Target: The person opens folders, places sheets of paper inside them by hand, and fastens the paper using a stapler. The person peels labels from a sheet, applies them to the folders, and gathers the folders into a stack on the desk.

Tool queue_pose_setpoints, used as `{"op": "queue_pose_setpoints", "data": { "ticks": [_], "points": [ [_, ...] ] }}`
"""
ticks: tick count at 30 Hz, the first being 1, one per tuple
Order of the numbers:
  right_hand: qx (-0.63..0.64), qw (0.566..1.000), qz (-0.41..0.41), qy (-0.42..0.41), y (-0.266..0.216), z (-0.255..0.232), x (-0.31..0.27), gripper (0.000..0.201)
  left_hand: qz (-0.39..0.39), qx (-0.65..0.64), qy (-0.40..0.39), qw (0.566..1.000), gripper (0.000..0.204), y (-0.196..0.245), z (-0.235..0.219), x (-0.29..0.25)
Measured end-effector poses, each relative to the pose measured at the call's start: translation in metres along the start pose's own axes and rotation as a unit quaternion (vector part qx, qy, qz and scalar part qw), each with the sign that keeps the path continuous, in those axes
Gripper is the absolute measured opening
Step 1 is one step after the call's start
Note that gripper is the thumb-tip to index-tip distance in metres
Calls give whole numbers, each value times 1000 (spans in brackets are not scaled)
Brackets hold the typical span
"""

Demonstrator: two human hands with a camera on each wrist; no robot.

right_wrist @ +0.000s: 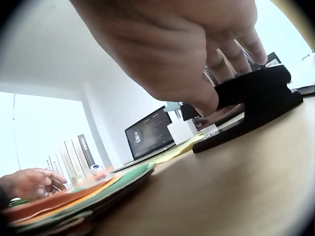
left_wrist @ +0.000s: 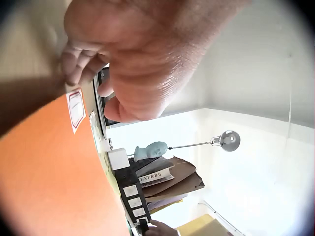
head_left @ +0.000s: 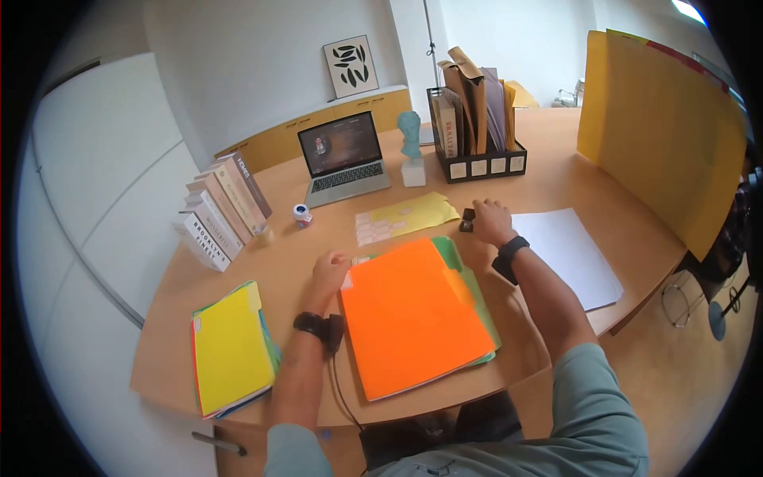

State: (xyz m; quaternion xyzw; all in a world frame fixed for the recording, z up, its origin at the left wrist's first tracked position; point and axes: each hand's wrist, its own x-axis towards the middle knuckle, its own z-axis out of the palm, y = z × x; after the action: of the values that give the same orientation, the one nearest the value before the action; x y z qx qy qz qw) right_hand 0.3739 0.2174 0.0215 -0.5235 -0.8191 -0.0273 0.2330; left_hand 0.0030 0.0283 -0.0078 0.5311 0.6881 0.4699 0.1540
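My right hand [head_left: 493, 222] grips a black stapler [right_wrist: 266, 91], thumb on the near side and fingers over the far side. The stapler's base is close over the wooden table. Beside the upper left corner of an orange folder [head_left: 413, 318] is my left hand [head_left: 327, 274], its fingers loosely bent near the white label [left_wrist: 76, 109] with a red border. Under the orange folder lie more folders, a green one [head_left: 477, 306] among them. A yellow sheet [head_left: 417, 213] with pale label stickers lies beyond the stack, left of the stapler.
White paper [head_left: 568, 258] lies right of my right hand. Yellow folders [head_left: 230, 338] are stacked at the left. Farther back stand books [head_left: 226, 203], a laptop [head_left: 343, 159], a teal bust [head_left: 410, 135] and a black file holder [head_left: 485, 167]. A large yellow board [head_left: 660, 135] rises at the right.
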Motion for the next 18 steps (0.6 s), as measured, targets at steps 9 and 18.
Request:
{"op": "queue_pose_setpoints", "data": {
  "ticks": [9, 18],
  "points": [
    [297, 953, -53, -24, -52, -38, -42, 37, -32, -38, -31, 998, 36, -19, -10, -11],
    [510, 833, 10, -215, -52, -50, -67, 38, -53, -415, 14, 908, 11, 24, -11, -23]
  ]
}}
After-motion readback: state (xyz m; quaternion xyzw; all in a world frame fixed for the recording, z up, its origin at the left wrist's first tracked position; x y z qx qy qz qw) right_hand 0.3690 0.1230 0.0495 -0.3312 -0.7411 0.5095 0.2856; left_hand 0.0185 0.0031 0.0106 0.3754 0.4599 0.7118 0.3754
